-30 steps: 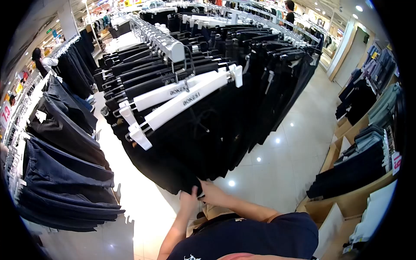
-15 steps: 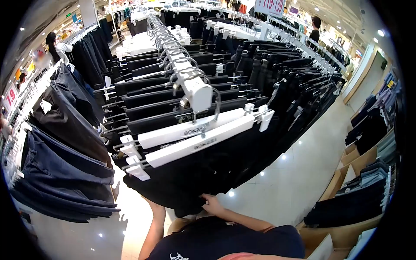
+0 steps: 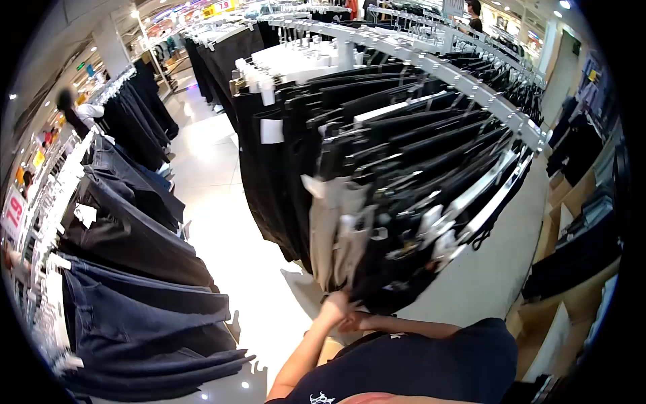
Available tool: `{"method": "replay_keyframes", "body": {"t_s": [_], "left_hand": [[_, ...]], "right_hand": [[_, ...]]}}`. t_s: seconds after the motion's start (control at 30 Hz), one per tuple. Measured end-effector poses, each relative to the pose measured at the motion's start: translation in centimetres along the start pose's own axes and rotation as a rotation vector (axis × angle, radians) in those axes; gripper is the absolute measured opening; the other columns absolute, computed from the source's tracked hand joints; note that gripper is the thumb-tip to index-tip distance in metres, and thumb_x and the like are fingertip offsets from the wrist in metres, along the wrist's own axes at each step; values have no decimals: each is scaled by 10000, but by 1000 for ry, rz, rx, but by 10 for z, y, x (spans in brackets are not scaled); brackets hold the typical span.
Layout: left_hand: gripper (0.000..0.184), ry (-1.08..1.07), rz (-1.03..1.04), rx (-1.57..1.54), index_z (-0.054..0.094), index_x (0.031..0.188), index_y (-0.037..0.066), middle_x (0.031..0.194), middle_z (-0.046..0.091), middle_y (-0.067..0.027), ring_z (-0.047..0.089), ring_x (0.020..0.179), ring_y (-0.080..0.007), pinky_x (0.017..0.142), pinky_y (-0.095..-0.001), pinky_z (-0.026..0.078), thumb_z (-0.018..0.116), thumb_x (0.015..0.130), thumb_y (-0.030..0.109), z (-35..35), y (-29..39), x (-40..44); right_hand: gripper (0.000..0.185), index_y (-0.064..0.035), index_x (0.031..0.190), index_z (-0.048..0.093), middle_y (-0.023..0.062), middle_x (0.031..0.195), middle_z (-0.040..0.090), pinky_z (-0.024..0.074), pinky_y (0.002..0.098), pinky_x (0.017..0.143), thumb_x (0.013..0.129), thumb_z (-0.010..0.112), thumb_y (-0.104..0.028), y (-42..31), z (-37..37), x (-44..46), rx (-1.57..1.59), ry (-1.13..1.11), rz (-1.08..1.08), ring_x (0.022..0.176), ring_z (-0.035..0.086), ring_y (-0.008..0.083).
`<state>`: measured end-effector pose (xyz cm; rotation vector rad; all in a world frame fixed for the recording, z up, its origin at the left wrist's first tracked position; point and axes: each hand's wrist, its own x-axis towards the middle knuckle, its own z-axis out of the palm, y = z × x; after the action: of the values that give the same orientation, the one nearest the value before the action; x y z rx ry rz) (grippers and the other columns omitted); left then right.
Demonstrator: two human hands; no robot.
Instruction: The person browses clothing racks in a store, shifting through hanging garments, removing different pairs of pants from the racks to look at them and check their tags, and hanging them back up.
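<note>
Black trousers (image 3: 282,195) hang from a metal rack rail (image 3: 471,87) in front of me, with a beige pair (image 3: 330,236) among them. At the lower edge of the beige and black trousers are my left hand (image 3: 334,308) and my right hand (image 3: 354,322), close together. The fingers of my left hand are bent round the dark hem under the beige pair. My right hand is just below and to the right, its fingers curled and partly hidden, and what it holds cannot be made out. White hangers (image 3: 488,202) hang at the rail's near end.
Dark blue jeans (image 3: 128,303) hang on a rack at the left, near a red-numbered sign (image 3: 13,212). A person (image 3: 81,111) stands at the upper left, another (image 3: 475,17) at the upper right. Wooden shelving (image 3: 538,330) with folded clothes is on the right.
The rack has swung round, its near end moving to the right. Beige trousers have come into view at the front. My hands have come together at the hems.
</note>
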<state>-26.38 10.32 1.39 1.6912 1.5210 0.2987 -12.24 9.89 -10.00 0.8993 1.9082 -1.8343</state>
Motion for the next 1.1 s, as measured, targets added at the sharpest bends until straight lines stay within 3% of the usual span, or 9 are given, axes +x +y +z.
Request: {"method": "replay_keyframes", "body": {"t_s": [0.13,0.2,0.37,0.53,0.63,0.83,0.97,1.03,1.1], "left_hand": [[614,175,367,-75,346,1271,-25,1070,521,-290,519,950,-441,802,-449,428,615,787,239,23,-19,-38],[618,351,384,-276,318,1288,-27,1081,518,-235,543,958,-343,814,-380,449,640,786,135,25,-45,-59],[624,376,34,-592,309,1294,-19,1049,554,-158,558,936,-239,818,-326,457,644,789,128,-24,-117,-78],[113,438,-29,-732,592,867,-4,779,627,-59,585,735,-116,680,-249,468,615,822,98,-90,-161,-87],[111,441,2,-903,572,817,4,780,621,-47,548,701,-89,658,-228,446,607,835,108,-102,-191,-71],[261,352,-21,-980,567,772,18,738,595,-10,480,674,-64,641,-215,402,536,896,246,-129,-187,-30],[204,212,59,-923,585,810,11,751,578,-6,495,706,-67,664,-217,410,555,885,198,-157,-196,6],[164,199,88,-850,574,894,7,829,585,-25,526,766,-90,696,-222,426,588,858,166,-190,-204,34],[260,292,90,-796,548,990,4,916,576,-57,539,834,-134,754,-252,437,640,809,167,-235,-192,60]], "right_hand": [[391,-34,1111,532,56,913,627,493,281,645,853,591,-323,29,39,65,634,329,-294,785,600,147],[396,-25,1086,549,67,910,633,492,295,638,849,590,-339,4,33,70,931,462,-397,781,602,156],[434,-52,1096,484,92,1027,555,495,298,722,858,555,-407,-53,2,39,1146,786,77,879,610,203],[537,-89,1172,452,141,984,601,530,334,663,820,562,-479,-6,-8,62,1415,964,272,859,630,275],[431,-39,1089,490,160,933,628,533,373,646,855,539,-398,-20,-5,99,1554,822,392,842,631,283],[481,-5,1218,388,121,954,574,515,308,663,839,598,-215,-128,-6,111,1078,628,233,852,614,216],[560,19,1205,390,118,994,578,479,286,664,782,662,-229,-74,-45,192,536,1130,-185,824,585,172],[617,43,1188,390,118,1035,568,471,282,703,753,692,-274,-120,-84,208,413,1281,-101,862,569,174],[665,65,1195,383,144,1072,549,446,307,801,747,698,-313,-232,-130,164,710,867,119,962,545,216]]}}
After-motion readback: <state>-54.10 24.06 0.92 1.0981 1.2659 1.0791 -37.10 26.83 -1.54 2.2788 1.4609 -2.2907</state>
